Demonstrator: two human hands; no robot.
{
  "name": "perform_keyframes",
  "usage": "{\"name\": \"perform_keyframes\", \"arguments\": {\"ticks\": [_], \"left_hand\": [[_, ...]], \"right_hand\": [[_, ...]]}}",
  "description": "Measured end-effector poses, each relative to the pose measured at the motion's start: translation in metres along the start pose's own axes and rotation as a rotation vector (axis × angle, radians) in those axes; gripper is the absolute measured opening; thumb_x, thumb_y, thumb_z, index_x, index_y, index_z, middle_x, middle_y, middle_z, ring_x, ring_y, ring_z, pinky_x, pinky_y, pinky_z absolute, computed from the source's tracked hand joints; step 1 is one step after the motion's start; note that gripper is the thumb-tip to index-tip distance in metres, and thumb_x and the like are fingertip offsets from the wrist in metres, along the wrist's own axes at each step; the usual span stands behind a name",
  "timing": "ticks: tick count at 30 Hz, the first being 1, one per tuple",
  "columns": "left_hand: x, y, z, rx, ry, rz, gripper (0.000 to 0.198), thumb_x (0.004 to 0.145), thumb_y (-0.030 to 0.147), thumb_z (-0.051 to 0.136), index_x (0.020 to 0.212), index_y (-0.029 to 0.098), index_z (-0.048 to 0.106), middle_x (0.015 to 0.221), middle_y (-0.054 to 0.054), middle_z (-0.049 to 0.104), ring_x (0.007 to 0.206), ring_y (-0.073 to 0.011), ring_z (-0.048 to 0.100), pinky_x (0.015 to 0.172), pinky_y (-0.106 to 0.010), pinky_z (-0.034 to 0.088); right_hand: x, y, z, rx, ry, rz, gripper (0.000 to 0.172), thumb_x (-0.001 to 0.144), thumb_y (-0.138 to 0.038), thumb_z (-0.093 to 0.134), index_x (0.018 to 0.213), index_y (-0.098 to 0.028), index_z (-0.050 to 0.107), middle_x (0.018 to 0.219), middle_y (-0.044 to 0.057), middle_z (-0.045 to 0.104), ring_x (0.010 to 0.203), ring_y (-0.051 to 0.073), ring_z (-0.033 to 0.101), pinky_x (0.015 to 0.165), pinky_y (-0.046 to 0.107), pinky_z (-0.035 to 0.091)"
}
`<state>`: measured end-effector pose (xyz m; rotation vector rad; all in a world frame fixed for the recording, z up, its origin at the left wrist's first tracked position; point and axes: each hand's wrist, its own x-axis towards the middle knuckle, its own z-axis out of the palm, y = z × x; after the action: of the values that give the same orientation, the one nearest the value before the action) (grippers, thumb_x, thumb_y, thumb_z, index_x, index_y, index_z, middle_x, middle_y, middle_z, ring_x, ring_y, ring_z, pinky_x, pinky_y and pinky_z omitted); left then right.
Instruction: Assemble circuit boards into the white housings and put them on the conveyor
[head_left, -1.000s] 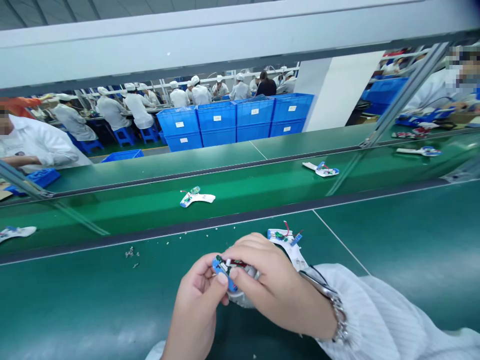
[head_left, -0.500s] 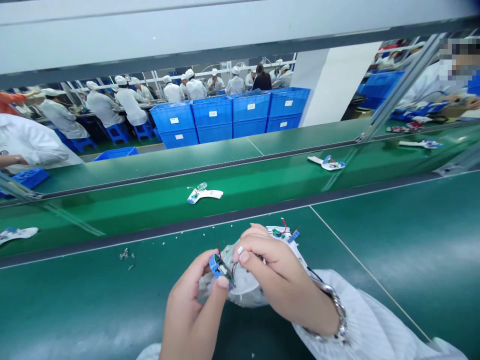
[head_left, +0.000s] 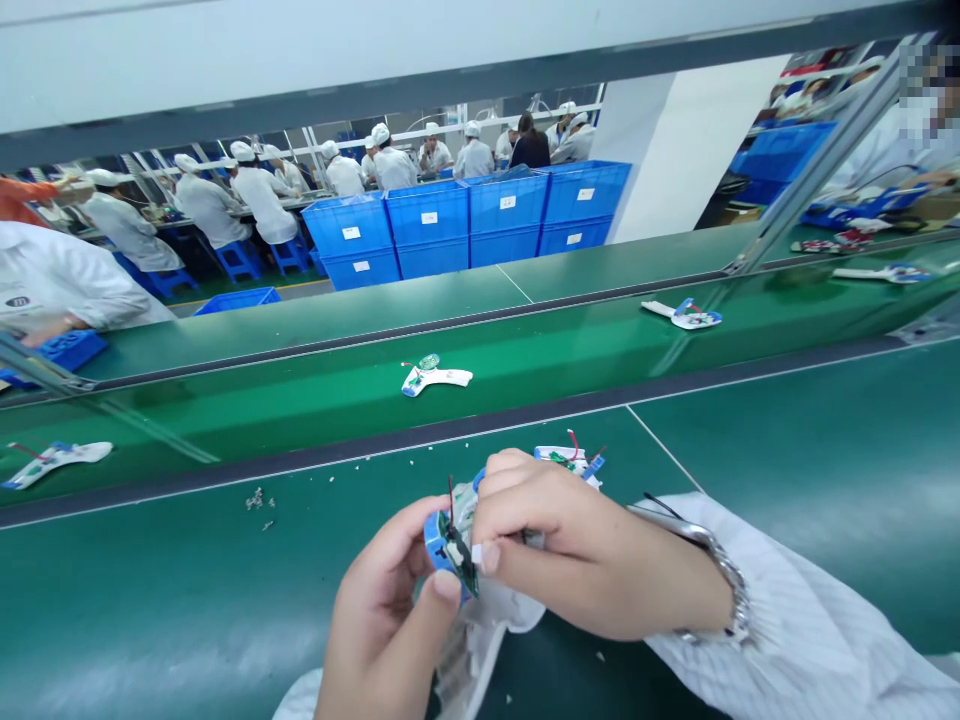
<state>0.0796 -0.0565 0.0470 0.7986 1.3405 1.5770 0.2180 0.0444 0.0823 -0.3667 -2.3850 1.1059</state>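
Note:
My left hand (head_left: 401, 600) grips a blue plastic housing (head_left: 435, 540) between thumb and fingers. A small green circuit board (head_left: 463, 560) sits in it, tilted on edge, and a thin dark red wire (head_left: 451, 492) sticks up. My right hand (head_left: 559, 540) is closed in a pinch on a small white connector (head_left: 477, 553), right beside the board; whether the two touch I cannot tell. Below my hands lies translucent, whitish plastic (head_left: 487, 630), partly covered. Behind my right hand is a white part with a board and red wire (head_left: 562, 455).
A green conveyor belt (head_left: 315, 410) crosses ahead, carrying several white curved handles with boards, one a white handle (head_left: 442, 378). Small metal bits (head_left: 259, 498) lie on the green bench (head_left: 187, 600). Blue crates (head_left: 427, 215) and seated co-workers are beyond; a metal post (head_left: 817, 150) rises at right.
My right hand has brought the white connector down close to the board, its wrist shifting right. The parts on the belt have moved right. More whitish plastic shows below my hands.

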Motion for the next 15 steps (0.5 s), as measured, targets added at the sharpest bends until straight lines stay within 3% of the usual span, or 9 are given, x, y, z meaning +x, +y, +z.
{"name": "perform_keyframes", "arguments": {"ticks": [4, 15], "left_hand": [[-0.0016, 0.0019, -0.0011, 0.041, -0.054, 0.082, 0.027, 0.070, 0.045, 0.078, 0.095, 0.035, 0.077, 0.076, 0.000, 0.068, 0.066, -0.0155, 0.058, 0.063, -0.022, 0.048], [-0.0028, -0.0008, -0.0023, 0.076, -0.166, 0.194, 0.026, 0.080, 0.043, 0.069, 0.103, 0.032, 0.073, 0.075, 0.000, 0.058, 0.064, -0.0128, 0.050, 0.055, -0.017, 0.045]], "right_hand": [[0.0001, -0.0059, 0.0002, -0.090, 0.020, -0.081, 0.030, 0.085, -0.012, 0.042, 0.055, -0.019, 0.038, 0.052, -0.004, 0.042, 0.054, 0.011, 0.038, 0.064, 0.029, 0.033], [0.0037, -0.0051, -0.0029, 0.007, -0.061, -0.109, 0.028, 0.071, -0.005, 0.041, 0.052, -0.017, 0.024, 0.048, -0.004, 0.045, 0.051, 0.008, 0.034, 0.063, 0.029, 0.031]]}}
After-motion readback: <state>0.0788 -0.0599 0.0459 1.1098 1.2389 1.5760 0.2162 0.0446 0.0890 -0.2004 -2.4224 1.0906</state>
